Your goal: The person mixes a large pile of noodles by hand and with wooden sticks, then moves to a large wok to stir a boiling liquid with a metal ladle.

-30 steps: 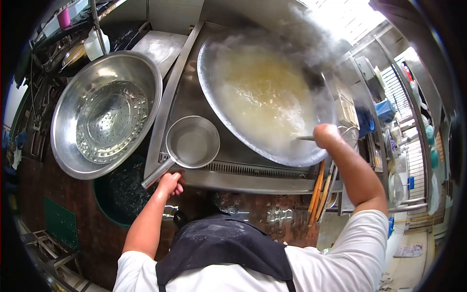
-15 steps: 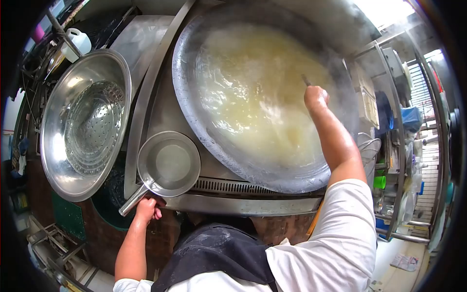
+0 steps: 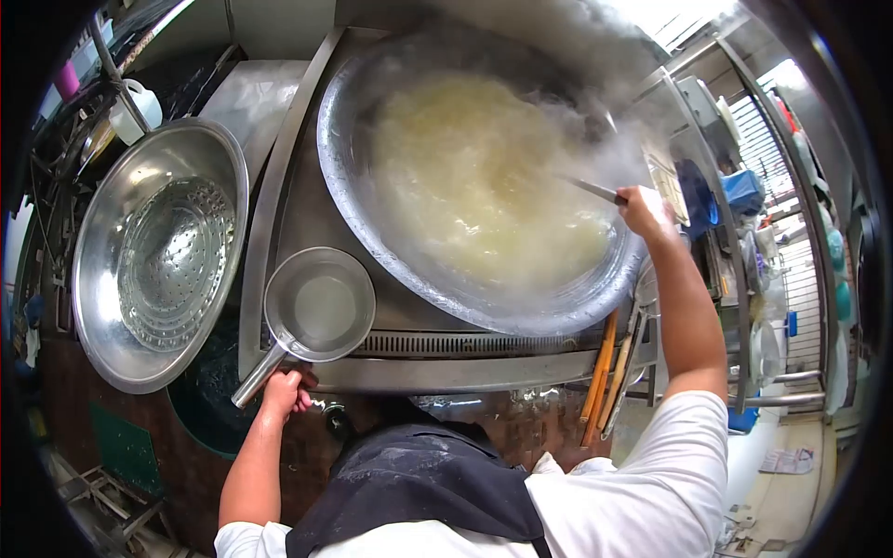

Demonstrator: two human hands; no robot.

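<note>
Over on the steel table (image 3: 316, 200), pretty much everything is taken up by one huge wok (image 3: 372, 237), which is filled with pale, bubbling liquid (image 3: 474, 177) and half hidden under steam (image 3: 595, 112) on its far right side. Left of the table, a wide steel basin (image 3: 102, 316) is seen tilted, with a perforated strainer (image 3: 172, 265) nested inside it. A dark green tub (image 3: 209, 409) is tucked below the basin's near edge.

Next down in size, a small steel pan (image 3: 321, 302) is parked on the table just in front of the wok's near-left rim; something pale is held in it. Its handle (image 3: 256, 374) is stuck out past the table's front edge, down and to the left.

That handle is gripped by the left hand (image 3: 284, 392), fingers curled around the end of it from below.

The right hand (image 3: 644, 209) is held over the wok's right rim, fingers closed tight around a thin metal utensil handle (image 3: 591, 191), which is pointed left into the steaming liquid. What's on the far end of it can't be made out through the steam.

A couple of orange sticks (image 3: 603, 367) are leaned against the table's front right corner, and a white jug (image 3: 130, 110) is sat behind the basin.
</note>
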